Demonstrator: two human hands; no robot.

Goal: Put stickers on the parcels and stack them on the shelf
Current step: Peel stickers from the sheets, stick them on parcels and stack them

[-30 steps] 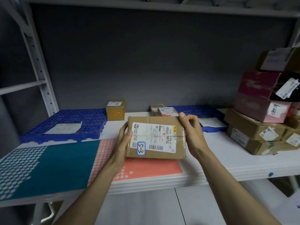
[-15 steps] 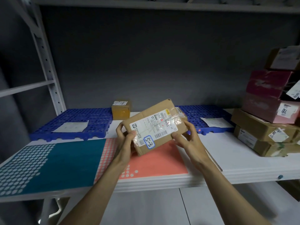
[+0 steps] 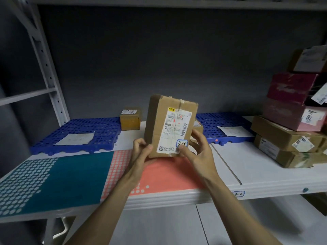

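Parcel stands on end above the shelf front, left hand gripping its lower left edge, right hand pinching its lower right corner by the sticker. Stacked boxes crowd the right; bare shelf lies between.

Brown parcel, blue perforated mats, teal-and-coral dotted sheet, pink boxes
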